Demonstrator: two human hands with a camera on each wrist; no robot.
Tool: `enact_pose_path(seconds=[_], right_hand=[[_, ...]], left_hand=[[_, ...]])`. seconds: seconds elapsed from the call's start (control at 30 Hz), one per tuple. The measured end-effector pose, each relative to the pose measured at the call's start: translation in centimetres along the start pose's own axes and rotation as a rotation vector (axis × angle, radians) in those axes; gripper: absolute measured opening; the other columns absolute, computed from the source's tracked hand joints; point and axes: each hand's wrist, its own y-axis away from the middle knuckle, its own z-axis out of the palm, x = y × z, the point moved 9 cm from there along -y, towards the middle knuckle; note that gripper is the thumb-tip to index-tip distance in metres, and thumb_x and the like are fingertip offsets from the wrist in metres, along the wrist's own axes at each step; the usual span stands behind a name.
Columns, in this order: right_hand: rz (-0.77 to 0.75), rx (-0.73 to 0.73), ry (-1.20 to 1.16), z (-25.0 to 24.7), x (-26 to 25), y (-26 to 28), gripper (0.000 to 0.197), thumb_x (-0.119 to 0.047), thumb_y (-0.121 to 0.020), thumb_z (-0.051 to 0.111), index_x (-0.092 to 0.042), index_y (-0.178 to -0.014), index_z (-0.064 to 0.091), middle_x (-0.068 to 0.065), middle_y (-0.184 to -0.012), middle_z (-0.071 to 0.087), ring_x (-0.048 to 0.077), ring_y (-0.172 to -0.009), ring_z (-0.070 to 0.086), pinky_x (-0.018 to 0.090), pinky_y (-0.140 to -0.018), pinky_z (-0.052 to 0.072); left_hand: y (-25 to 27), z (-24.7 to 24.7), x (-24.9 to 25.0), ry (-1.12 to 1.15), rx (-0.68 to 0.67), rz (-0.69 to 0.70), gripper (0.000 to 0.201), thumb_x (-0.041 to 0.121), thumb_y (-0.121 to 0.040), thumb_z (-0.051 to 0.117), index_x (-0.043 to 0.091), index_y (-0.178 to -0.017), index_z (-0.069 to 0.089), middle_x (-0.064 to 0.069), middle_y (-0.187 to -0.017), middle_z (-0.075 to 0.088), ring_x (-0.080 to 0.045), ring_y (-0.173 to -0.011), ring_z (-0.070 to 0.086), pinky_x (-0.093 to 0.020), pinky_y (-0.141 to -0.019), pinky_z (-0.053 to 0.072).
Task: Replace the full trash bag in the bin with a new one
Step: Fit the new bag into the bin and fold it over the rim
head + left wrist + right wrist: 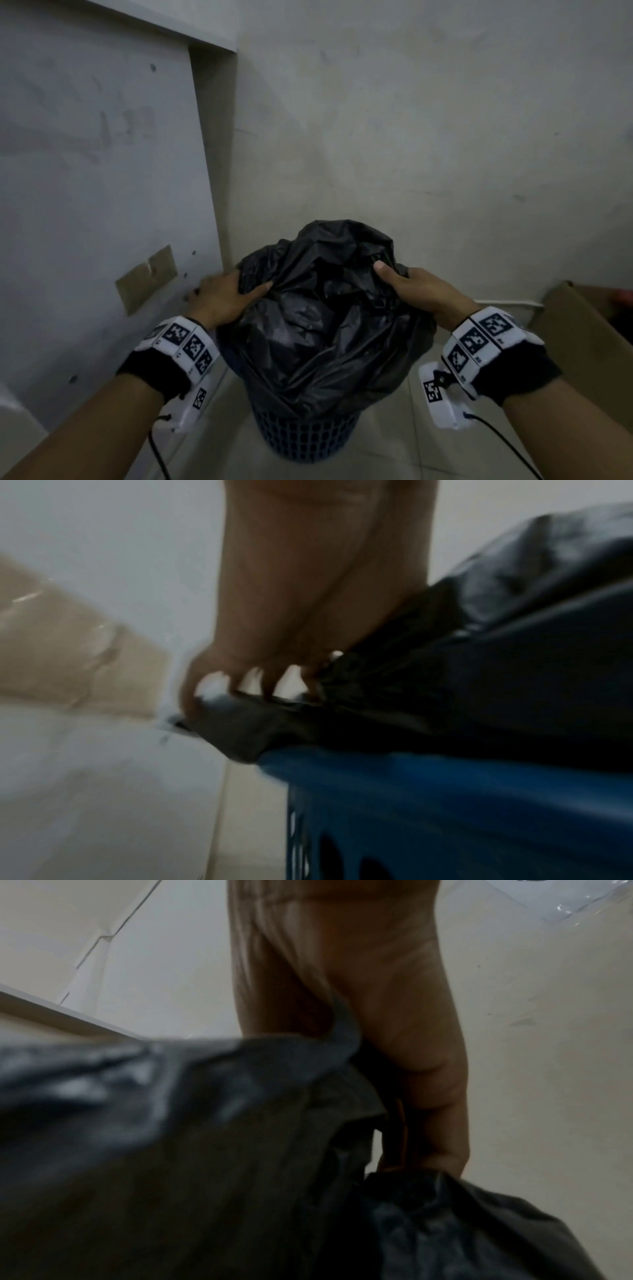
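Observation:
A black trash bag (322,308) bulges out of a blue mesh bin (301,435) on the floor, in a corner. My left hand (226,291) grips the bag's left rim, thumb inside and fingers curled over the outside edge. In the left wrist view the left hand (260,685) pinches the bag's edge (394,696) just above the blue bin (445,799). My right hand (407,284) grips the right rim with the thumb on top. In the right wrist view the right hand (411,1145) holds bunched bag plastic (205,1137); most of its fingers are hidden behind the plastic.
A white wall panel (96,171) with a taped brown patch (147,277) stands close on the left. A plaster wall (411,120) is behind the bin. A cardboard box (589,339) sits at the right. Pale floor tiles (394,455) surround the bin.

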Motion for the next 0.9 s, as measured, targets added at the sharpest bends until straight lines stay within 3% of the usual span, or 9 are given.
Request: enact_pose_path(seconds=[0.1, 0.27, 0.33, 0.43, 0.5, 0.57, 0.63, 0.73, 0.9], right_hand=[[-0.016, -0.046, 0.006, 0.9, -0.2, 0.0, 0.067, -0.063, -0.087, 0.050, -0.010, -0.126, 0.060, 0.011, -0.126, 0.063, 0.032, -0.110, 0.061, 0.044, -0.100, 0.047], [-0.120, -0.041, -0.116, 2.4, -0.8, -0.3, 0.044, -0.055, -0.090, 0.052, -0.020, -0.115, 0.064, 0.004, -0.113, 0.068, 0.025, -0.100, 0.064, 0.041, -0.099, 0.049], [-0.125, -0.083, -0.258, 3.4, -0.9, -0.5, 0.036, -0.053, -0.091, 0.052, -0.025, -0.110, 0.062, -0.001, -0.104, 0.069, 0.020, -0.094, 0.066, 0.038, -0.093, 0.051], [-0.136, -0.115, -0.366, 4.7, -0.3, -1.1, 0.044, -0.055, -0.090, 0.052, -0.024, -0.122, 0.061, 0.001, -0.120, 0.067, 0.024, -0.108, 0.064, 0.042, -0.101, 0.049], [-0.152, -0.139, -0.180, 5.8, 0.3, -1.4, 0.049, -0.052, -0.093, 0.051, -0.018, -0.128, 0.060, 0.002, -0.124, 0.064, 0.025, -0.114, 0.060, 0.041, -0.105, 0.046], [-0.204, -0.100, -0.004, 6.0, 0.2, -1.8, 0.044, -0.048, -0.095, 0.051, -0.016, -0.123, 0.063, 0.002, -0.117, 0.064, 0.025, -0.112, 0.060, 0.035, -0.100, 0.046], [-0.305, 0.109, 0.064, 4.0, -0.8, -2.2, 0.040, -0.051, -0.094, 0.051, -0.018, -0.112, 0.067, 0.005, -0.113, 0.067, 0.028, -0.105, 0.062, 0.034, -0.089, 0.049], [-0.327, 0.367, 0.319, 1.4, -1.1, -2.7, 0.047, -0.061, -0.091, 0.044, -0.019, -0.106, 0.061, 0.013, -0.112, 0.059, 0.035, -0.104, 0.055, 0.039, -0.085, 0.047], [-0.156, 0.170, 0.600, 3.9, 2.6, -5.2, 0.056, -0.060, -0.089, 0.047, -0.017, -0.123, 0.051, 0.017, -0.128, 0.055, 0.038, -0.119, 0.049, 0.045, -0.096, 0.044]], left_hand=[[0.6, 0.0, 0.4, 0.095, 0.016, 0.108, 0.066, 0.060, -0.084, 0.051, 0.018, -0.135, 0.051, -0.011, -0.133, 0.059, -0.029, -0.114, 0.058, -0.029, -0.088, 0.045], [0.7, -0.5, 2.4, 0.212, 0.075, 0.176, 0.064, 0.062, -0.084, 0.048, 0.018, -0.130, 0.055, -0.005, -0.127, 0.062, -0.022, -0.109, 0.060, -0.029, -0.088, 0.047], [0.9, 0.3, 3.8, 0.410, 0.015, 0.130, 0.050, 0.054, -0.091, 0.047, 0.019, -0.124, 0.058, -0.003, -0.123, 0.062, -0.017, -0.102, 0.060, -0.024, -0.085, 0.045], [0.7, 2.5, 3.6, 0.544, -0.091, -0.043, 0.050, 0.049, -0.095, 0.046, 0.012, -0.127, 0.057, -0.007, -0.120, 0.061, -0.024, -0.102, 0.060, -0.027, -0.088, 0.046], [0.3, 3.0, 3.2, 0.206, -0.084, -0.014, 0.050, 0.048, -0.095, 0.047, 0.009, -0.124, 0.058, -0.012, -0.121, 0.063, -0.029, -0.105, 0.060, -0.031, -0.088, 0.049], [-0.2, 1.6, 2.5, -0.038, 0.081, 0.034, 0.044, 0.049, -0.092, 0.054, 0.009, -0.107, 0.063, -0.015, -0.106, 0.067, -0.030, -0.092, 0.063, -0.032, -0.076, 0.051], [-0.5, -0.3, 1.4, -0.055, 0.229, 0.041, 0.045, 0.052, -0.088, 0.056, 0.008, -0.091, 0.065, -0.015, -0.092, 0.068, -0.029, -0.079, 0.063, -0.034, -0.068, 0.053], [-1.1, -1.6, -1.6, 0.061, 0.265, -0.028, 0.045, 0.050, -0.089, 0.057, 0.007, -0.098, 0.068, -0.017, -0.098, 0.070, -0.031, -0.084, 0.064, -0.033, -0.069, 0.051], [-1.3, -1.5, -4.5, 0.227, 0.295, -0.093, 0.043, 0.047, -0.088, 0.061, 0.008, -0.105, 0.069, -0.018, -0.104, 0.070, -0.033, -0.092, 0.064, -0.038, -0.079, 0.052]])
